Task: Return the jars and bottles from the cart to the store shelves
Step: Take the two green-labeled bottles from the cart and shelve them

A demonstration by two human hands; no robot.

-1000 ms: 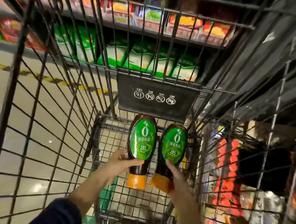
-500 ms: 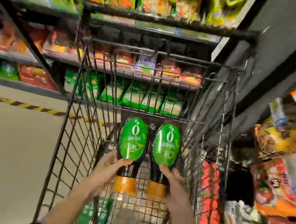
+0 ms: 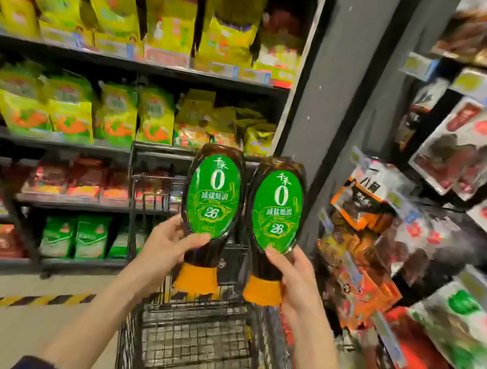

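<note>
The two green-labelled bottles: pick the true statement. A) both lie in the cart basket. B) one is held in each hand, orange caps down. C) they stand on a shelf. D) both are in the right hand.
B: the left hand grips one bottle and the right hand the other bottle, orange caps pointing down, above the cart.

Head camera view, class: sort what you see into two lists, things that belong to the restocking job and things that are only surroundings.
Part of the job:
left bottle, held in the left hand
right bottle, held in the right hand
wire cart

Only surroundings:
yellow snack bags on the shelves
green packets lower down
grey pillar
striped floor tape
</note>
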